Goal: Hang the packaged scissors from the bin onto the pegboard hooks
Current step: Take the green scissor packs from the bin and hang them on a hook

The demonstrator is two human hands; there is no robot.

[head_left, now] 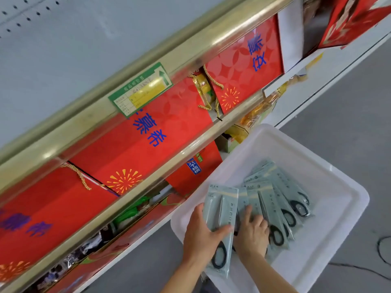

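Note:
A white plastic bin [330,199] sits low at the right and holds several packaged scissors [281,199], pale grey-green packs with black handles, fanned out. My left hand [201,235] grips one pack of scissors [222,210] by its edge, thumb on top. My right hand [252,233] lies flat on the neighbouring packs, fingers pressed down on them. The pegboard [27,15] shows as a grey perforated panel at the top left, with no hooks in view.
Shelves with brass-coloured rails [148,85] run diagonally to the left of the bin, filled with red gift boxes [152,132]. A green and yellow price tag [140,89] sticks on the upper rail. Grey floor and a black cable [383,250] lie at the right.

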